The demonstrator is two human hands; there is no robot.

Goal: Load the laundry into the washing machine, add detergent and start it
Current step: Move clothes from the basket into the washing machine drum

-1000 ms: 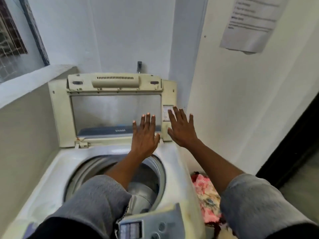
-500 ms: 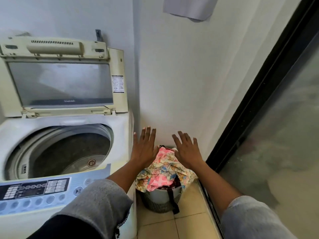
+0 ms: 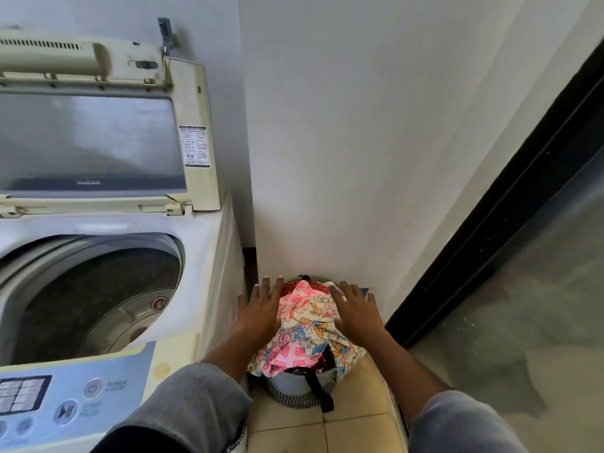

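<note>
A top-loading washing machine (image 3: 209, 256) stands at the left with its lid (image 3: 94, 138) raised against the wall. Its drum (image 3: 94, 299) is bare metal with no clothes in it. On the floor to its right sits a laundry basket (image 3: 294, 392) heaped with floral pink and yellow laundry (image 3: 307, 322). My left hand (image 3: 261, 308) reaches down at the left side of the heap, fingers straight and spread. My right hand (image 3: 356, 310) does the same at the right side. Neither hand grips cloth.
The control panel (image 3: 65, 397) with power and start buttons lies at the machine's near edge. A white wall (image 3: 359, 158) rises right behind the basket. A dark-framed glass door (image 3: 523, 256) runs along the right. Beige floor tiles (image 3: 294, 429) lie in front of the basket.
The view swung from the open machine to the basket on the floor. Both hands moved from near the lid down to the sides of the laundry heap.
</note>
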